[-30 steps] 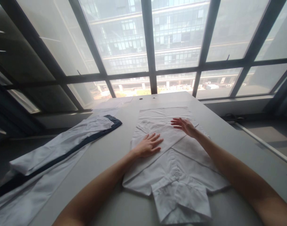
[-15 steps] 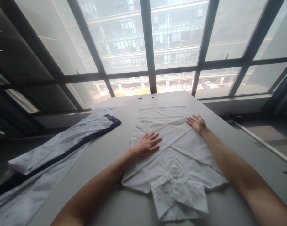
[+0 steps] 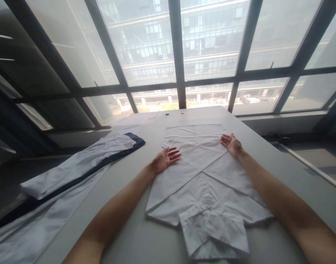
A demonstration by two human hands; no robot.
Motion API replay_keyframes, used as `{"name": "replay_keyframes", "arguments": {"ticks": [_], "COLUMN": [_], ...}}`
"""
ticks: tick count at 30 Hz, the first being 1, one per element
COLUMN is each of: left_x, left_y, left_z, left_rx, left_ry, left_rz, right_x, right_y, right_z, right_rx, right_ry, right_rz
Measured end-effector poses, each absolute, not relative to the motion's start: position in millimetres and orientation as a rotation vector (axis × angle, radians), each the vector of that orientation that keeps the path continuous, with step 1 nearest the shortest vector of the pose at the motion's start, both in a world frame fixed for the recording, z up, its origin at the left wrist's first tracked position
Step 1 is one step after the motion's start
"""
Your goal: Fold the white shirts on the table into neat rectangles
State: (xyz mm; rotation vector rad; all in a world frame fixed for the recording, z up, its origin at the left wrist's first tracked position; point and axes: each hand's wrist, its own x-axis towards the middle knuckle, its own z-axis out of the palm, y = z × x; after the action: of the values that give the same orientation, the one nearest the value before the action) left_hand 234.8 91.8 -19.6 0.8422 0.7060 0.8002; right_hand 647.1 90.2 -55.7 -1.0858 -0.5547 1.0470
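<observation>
Head camera, single view: I look forward and down over the counter (image 3: 184,119) from close above, facing the windows (image 3: 145,47).

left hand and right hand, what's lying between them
The head view shows creased fabric of the white shirt, spread on the white table, between the left hand and right hand.

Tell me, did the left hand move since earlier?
Yes: the left hand moved left and slightly forward, judged against the dark round spot on the table.
</observation>
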Motion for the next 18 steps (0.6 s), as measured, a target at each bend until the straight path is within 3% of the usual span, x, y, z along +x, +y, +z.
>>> {"name": "replay_keyframes", "arguments": {"ticks": [5, 13, 18], "left_x": [215.6, 241.1, 239.0], "left_y": [105.2, 59.7, 49.8], "left_z": [-6.1, -15.0, -10.0], "left_rx": [0.643, 1.115, 1.215], "left_ry": [0.688, 0.537, 0.563], "left_rz": [1.088, 0.438, 0.461], "right_x": [648.4, 650.6, 650.7], "right_y": [90.5, 92.8, 92.5], "right_z": [-56.2, -59.7, -60.0], "right_rx": [-1.087, -1.077, -1.072], "right_ry": [-0.575, -0.579, -0.581], "right_rz": [1.046, 1.05, 1.048]}}
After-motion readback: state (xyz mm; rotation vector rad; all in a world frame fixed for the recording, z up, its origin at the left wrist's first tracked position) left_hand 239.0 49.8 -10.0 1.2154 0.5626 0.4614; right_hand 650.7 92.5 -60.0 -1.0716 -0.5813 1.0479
